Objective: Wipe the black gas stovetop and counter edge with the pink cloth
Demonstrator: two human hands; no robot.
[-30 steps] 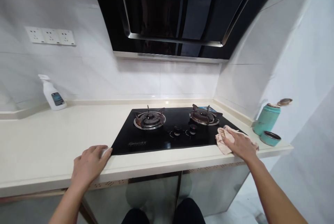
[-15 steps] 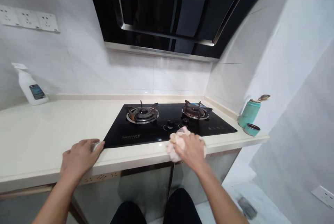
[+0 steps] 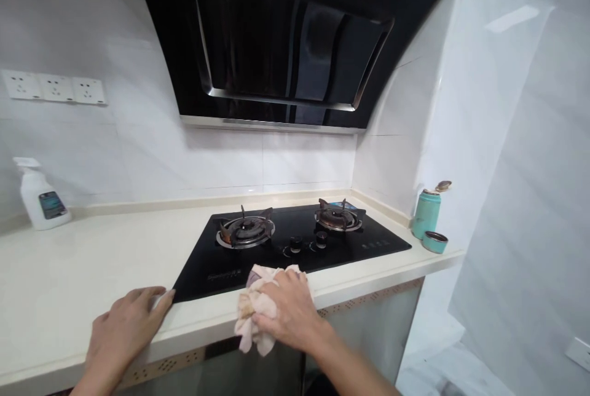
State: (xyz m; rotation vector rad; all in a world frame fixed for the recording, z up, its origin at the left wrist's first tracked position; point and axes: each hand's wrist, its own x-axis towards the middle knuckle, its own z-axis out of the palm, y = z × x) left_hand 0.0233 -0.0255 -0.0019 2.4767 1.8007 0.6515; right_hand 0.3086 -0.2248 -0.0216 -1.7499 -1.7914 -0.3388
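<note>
Fingers of the right hand [image 3: 295, 310] clutching a soft, crumpled pinkish cloth [image 3: 255, 307] over the front edge of the smooth, pale surface [image 3: 115, 248]; left hand [image 3: 124, 325] by the glossy black stove's [image 3: 265, 261] corner, can't tell if pinching; round metal burners [image 3: 247, 233] beyond.

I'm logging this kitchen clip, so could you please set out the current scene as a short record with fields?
Right hand: holding a crumpled pale cloth at the countertop's front edge
Left hand: on the countertop by the near left corner of the stove; something whitish by the thumb, unclear
Stove: black, with a left burner, a right burner and two knobs
Above: black range hood
Right of stove: teal canister and short teal cup
Far left: white spray bottle, below the wall sockets
</note>
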